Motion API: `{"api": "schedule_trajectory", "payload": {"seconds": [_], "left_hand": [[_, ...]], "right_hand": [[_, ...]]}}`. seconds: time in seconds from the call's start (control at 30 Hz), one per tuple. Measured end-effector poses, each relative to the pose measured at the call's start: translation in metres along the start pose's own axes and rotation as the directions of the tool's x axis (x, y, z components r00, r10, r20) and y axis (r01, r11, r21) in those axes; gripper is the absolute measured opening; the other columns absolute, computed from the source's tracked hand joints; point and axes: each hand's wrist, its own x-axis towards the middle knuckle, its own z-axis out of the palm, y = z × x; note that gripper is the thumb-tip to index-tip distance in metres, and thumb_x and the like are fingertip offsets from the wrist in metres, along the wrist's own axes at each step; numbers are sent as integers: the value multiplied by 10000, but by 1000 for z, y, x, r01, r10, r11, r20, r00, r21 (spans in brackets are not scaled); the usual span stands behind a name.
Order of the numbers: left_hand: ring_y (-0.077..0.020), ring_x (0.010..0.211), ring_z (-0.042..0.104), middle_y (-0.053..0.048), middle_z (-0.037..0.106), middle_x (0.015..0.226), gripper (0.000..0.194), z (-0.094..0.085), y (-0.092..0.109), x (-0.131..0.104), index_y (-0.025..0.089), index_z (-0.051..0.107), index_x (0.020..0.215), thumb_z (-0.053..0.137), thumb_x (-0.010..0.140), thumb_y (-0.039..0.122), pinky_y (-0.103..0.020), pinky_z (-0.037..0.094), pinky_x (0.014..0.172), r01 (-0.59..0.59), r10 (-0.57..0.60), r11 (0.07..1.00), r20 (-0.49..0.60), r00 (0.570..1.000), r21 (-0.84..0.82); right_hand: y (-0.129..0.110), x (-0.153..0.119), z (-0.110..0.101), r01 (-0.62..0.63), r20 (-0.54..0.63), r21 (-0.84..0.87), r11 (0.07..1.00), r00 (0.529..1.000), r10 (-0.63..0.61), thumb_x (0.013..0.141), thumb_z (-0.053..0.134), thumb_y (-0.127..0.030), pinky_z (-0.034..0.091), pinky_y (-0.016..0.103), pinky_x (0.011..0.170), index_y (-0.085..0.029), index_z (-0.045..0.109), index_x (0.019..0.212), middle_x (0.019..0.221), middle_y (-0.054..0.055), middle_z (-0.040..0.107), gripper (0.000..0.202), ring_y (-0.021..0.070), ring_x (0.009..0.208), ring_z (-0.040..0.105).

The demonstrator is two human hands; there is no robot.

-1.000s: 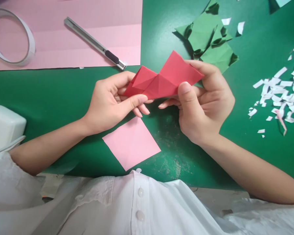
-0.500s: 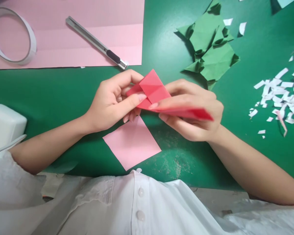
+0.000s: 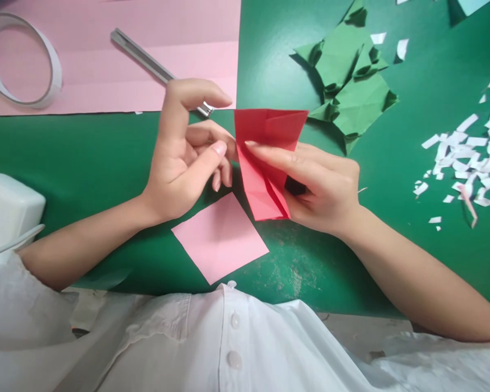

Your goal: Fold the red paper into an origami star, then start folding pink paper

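A folded red paper (image 3: 265,130) is held up in front of me, its creased panels facing the camera. My right hand (image 3: 320,182) grips it from the right, index finger across its front and the thumb hidden behind it. My left hand (image 3: 183,158) is beside the paper's left edge, fingers apart and index finger raised, holding nothing; a fingertip is close to the edge, and I cannot tell if it touches. Below the hands, a pink paper square (image 3: 220,239) lies on the green table (image 3: 118,152).
A large pink sheet (image 3: 204,60) carries a box cutter (image 3: 142,56) and a white tape ring (image 3: 56,71). Folded green paper pieces (image 3: 363,103) lie at the upper right, white paper scraps (image 3: 469,152) farther right. A white box-like object (image 3: 12,207) sits at the left edge.
The red paper has turned from a slanted, folded position to a more upright one. My left hand has let go of it and raised its index finger. My right hand still holds it.
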Motion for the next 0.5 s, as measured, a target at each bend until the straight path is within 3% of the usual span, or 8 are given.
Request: {"api": "schedule_trajectory", "payload": {"seconds": [0.1, 0.13, 0.2, 0.3, 0.5], "left_hand": [[-63, 607, 548, 31, 632, 897, 259, 0, -4, -2, 337, 614, 1118, 596, 929, 161, -219, 456, 491, -202, 190, 967, 90, 978, 157], [-76, 646, 528, 24, 602, 844, 289, 0, -6, -2, 327, 643, 1105, 628, 892, 132, -236, 460, 532, -286, 258, 927, 141, 956, 242], [-83, 664, 508, 15, 501, 742, 217, 0, -7, -4, 291, 707, 1001, 649, 870, 129, -253, 438, 544, -504, 486, 782, 147, 861, 368], [-102, 737, 565, 4, 526, 781, 49, 1, -6, -5, 294, 734, 929, 690, 942, 278, -281, 467, 584, -441, 410, 746, 177, 895, 499], [-68, 763, 629, 26, 607, 865, 281, 9, 2, -8, 239, 698, 865, 625, 992, 478, -248, 547, 629, -300, 308, 796, 75, 948, 526]], "right_hand": [[-1, -1, 0, -63, -9, -49, 997, 998, 63, 929, 648, -131, 648, 263, 855, -330, 591, 1390, 1288, 11, 744, 505, 164, 1011, 771], [-2, -2, 0, -61, -15, -66, 996, 998, 60, 936, 640, -139, 647, 251, 846, -333, 592, 1387, 1279, -2, 748, 493, 159, 1006, 773], [-4, -4, 1, -60, -27, -113, 992, 998, 57, 949, 631, -155, 639, 224, 830, -313, 595, 1381, 1233, -21, 766, 462, 140, 987, 774], [-9, -5, 1, -78, 5, -205, 976, 997, 80, 952, 630, -129, 615, 179, 878, -214, 603, 1347, 1217, 2, 772, 405, 114, 1029, 763], [-12, -4, -1, -62, 39, -253, 965, 996, 75, 975, 602, -142, 610, 167, 916, -173, 602, 1326, 1153, 11, 788, 353, 108, 1083, 753]]}}
